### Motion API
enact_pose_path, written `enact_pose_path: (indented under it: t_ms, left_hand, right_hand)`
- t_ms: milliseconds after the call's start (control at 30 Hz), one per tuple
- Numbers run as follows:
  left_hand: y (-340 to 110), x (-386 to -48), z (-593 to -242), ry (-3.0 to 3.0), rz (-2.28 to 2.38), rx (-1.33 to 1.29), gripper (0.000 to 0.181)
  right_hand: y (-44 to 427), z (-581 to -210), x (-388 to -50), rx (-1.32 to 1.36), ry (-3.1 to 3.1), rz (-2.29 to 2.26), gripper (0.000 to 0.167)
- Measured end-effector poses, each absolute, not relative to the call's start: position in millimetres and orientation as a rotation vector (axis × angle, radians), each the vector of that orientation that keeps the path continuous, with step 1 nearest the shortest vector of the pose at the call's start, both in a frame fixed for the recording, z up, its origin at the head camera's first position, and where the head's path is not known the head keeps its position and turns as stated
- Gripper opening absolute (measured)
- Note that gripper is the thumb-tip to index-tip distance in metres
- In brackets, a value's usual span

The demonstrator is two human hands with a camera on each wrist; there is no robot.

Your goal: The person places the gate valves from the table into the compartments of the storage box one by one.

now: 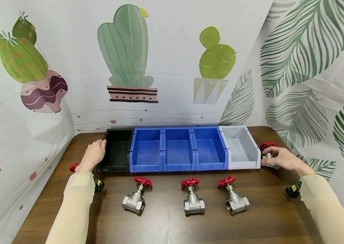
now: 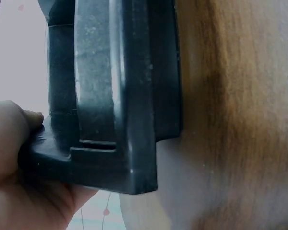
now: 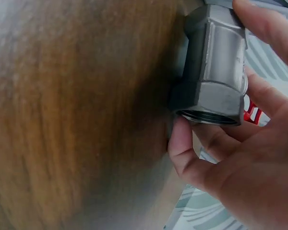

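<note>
My left hand [image 1: 94, 154] grips the left side wall of a black plastic bin [image 1: 114, 168]. In the left wrist view the thumb lies over the rim of the bin [image 2: 93, 165], with the other fingers on its outer side. At the far right, my right hand [image 1: 285, 158] holds a steel gate valve [image 1: 269, 155] with a red handwheel, beside the grey bin [image 1: 244, 165]. The right wrist view shows fingers around the valve's body [image 3: 223, 60]; one threaded end faces the camera, and most of the handwheel is hidden behind the hand.
Three blue bins [image 1: 178, 167] stand in a row between the black and grey ones. In front lie three more gate valves: left [image 1: 134, 201], middle [image 1: 194, 205] and right [image 1: 236, 202]. Another red handwheel [image 1: 73, 167] shows beside my left forearm. A printed cloth hangs behind the wooden table [image 1: 166, 227].
</note>
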State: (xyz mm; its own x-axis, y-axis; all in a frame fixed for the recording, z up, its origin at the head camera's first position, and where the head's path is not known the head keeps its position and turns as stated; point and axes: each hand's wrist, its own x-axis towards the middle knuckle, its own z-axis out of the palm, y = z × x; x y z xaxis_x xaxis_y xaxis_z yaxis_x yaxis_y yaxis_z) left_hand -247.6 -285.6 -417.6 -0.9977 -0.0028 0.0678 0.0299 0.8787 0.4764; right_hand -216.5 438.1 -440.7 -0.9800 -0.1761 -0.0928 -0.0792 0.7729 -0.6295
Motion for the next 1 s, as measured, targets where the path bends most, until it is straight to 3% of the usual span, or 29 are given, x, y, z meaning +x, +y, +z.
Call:
enact_pose_path:
  t_ms: [500,1000]
  left_hand:
    - [-284.7,-247.5,-416.5,-2.992,-0.776,-0.006,0.052]
    - [-283.5,-245.5,-416.9,-2.956,-0.771,0.005,0.046]
  right_hand:
    - [443.2,-420.0,-211.4,-0.172,2.972,-1.013,0.044]
    - [394.8,-369.8,-215.3,-0.341,3.064,-0.938,0.044]
